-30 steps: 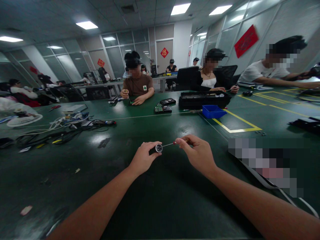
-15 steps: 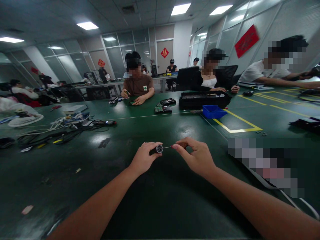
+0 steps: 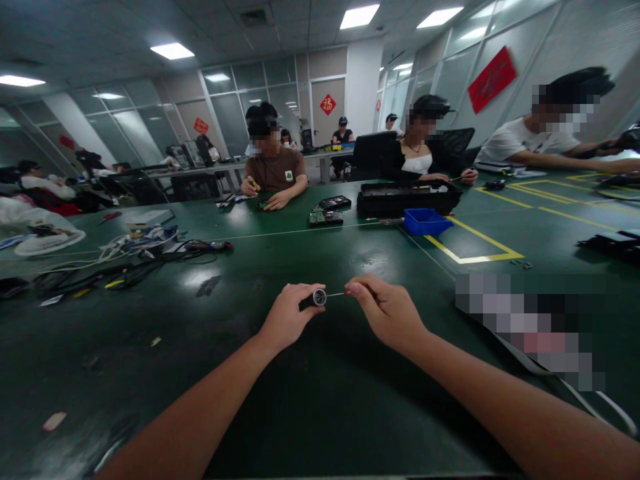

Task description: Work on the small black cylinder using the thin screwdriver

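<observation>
Near the middle of the view, my left hand point(image 3: 289, 313) grips a small dark cylindrical part point(image 3: 319, 297) between thumb and fingers, its round silvery end facing me. My right hand point(image 3: 387, 310) is closed around the handle of a screwdriver point(image 3: 335, 295); only a bit of red shows at its front. The thin metal shaft points left and its tip reaches the round end of the part. Whether the tip sits inside cannot be made out. Both hands are above the green table point(image 3: 280, 427).
A blue bin point(image 3: 427, 222) and a black tray point(image 3: 409, 200) stand beyond my right hand. Circuit boards point(image 3: 326, 218) lie further back. Tangled cables point(image 3: 135, 267) are at the left, a pixelated object at the right. Several people sit around the table.
My right hand has turned slightly, and its fingers now cover the brown screwdriver handle that showed before. My left hand and the part have hardly moved.
</observation>
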Motion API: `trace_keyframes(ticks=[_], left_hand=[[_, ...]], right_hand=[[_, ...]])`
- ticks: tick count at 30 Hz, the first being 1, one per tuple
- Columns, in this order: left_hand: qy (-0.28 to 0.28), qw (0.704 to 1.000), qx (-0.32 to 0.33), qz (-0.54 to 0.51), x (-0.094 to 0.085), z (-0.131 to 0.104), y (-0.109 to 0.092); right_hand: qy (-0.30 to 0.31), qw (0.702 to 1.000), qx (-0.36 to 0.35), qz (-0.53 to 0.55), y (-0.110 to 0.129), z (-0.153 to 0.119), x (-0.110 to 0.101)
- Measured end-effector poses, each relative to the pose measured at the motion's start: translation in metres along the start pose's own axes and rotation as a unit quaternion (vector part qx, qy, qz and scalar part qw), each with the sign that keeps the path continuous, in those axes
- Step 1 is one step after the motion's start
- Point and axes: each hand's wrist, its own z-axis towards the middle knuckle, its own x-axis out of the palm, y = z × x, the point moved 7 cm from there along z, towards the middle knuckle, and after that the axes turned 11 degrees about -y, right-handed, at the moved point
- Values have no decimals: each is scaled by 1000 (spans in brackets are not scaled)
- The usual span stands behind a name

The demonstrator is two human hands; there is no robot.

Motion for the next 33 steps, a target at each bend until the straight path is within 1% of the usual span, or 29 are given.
trace_keyframes(ticks=[3,8,11,14,16,19,20,21,23,24,25,27,29,33], left_hand=[[2,1000,3,4,1,0,-1],[-9,1000,2,10,-2,1,2],[-5,1000,-1,15,-1,2,1],[2,1000,-4,21,1,1,-1],[2,1000,-7,24,1,1,-1],[-5,1000,3,17,0,2,-3],[-6,1000,13,16,-1,2,-4],[-6,1000,25,17,-2,2,-5],[-6,999,45,27,-4,2,-6],[-5,998,49,34,-4,3,-6],[-4,998,49,39,-5,3,-5],[-3,998,46,45,-5,3,-4],[-2,998,43,47,-4,2,-4],[-8,998,35,47,-4,2,-4]], right_hand=[[-9,1000,-6,-1,1,-1,-1],[25,998,-13,48,3,-2,2],[9,999,-7,52,1,-1,2],[-41,995,45,83,-9,1,0],[-52,986,95,127,-18,2,2],[-55,962,166,212,-32,5,7],[-67,946,194,249,-39,6,7],[-79,924,231,293,-46,6,9],[-54,886,293,356,-57,6,18],[-60,874,310,371,-61,5,19],[-66,868,317,376,-64,5,20],[-85,876,303,366,-66,5,18],[-94,897,269,337,-63,5,14],[-86,936,209,269,-49,4,9]])
